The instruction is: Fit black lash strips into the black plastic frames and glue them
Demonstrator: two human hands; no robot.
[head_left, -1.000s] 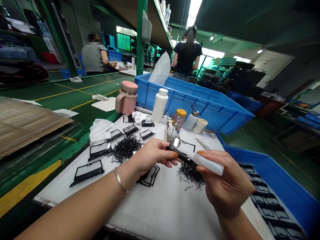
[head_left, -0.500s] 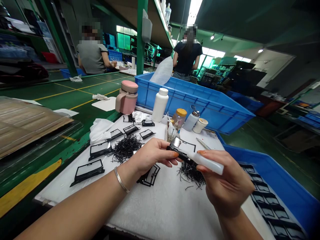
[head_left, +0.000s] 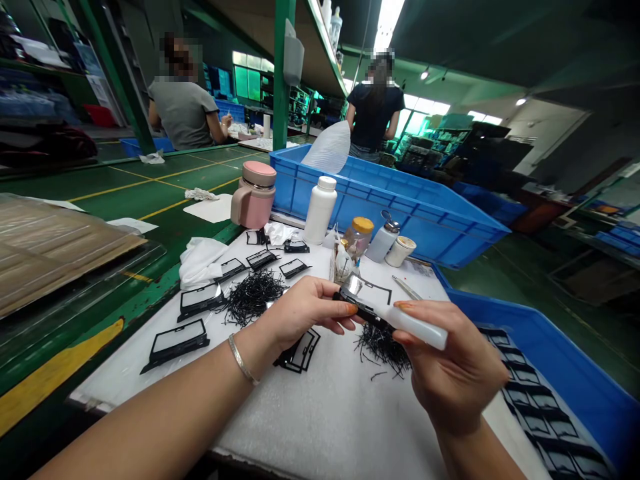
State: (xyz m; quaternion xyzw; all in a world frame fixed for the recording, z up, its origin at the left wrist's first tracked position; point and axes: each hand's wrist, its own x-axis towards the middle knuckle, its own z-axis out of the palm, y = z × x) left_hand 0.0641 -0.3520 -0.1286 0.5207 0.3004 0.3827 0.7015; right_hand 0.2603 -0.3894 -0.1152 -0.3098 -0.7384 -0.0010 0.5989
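Note:
My left hand (head_left: 303,310) pinches a black plastic frame (head_left: 363,300) with a shiny film across its opening. My right hand (head_left: 450,357) grips a flat white plastic bar (head_left: 415,327), whose far end presses on that frame. Below the hands, a tuft of black plastic trimmings (head_left: 383,350) lies on the white foam sheet (head_left: 320,413). A larger tuft (head_left: 253,297) sits left of my left hand. Several similar black frames (head_left: 175,345) lie around it. A stacked frame pair (head_left: 300,353) lies just under my left wrist.
A blue crate (head_left: 545,373) holding rows of black frames stands at the right. Behind the sheet are a pink mug (head_left: 255,193), bottles and a larger blue crate (head_left: 400,217). Co-workers (head_left: 183,113) stand beyond, past a green bench (head_left: 165,183).
My hands and the frame stay almost still. The seated co-worker in grey has shifted to the left, and the white bag in the far crate looks slightly different.

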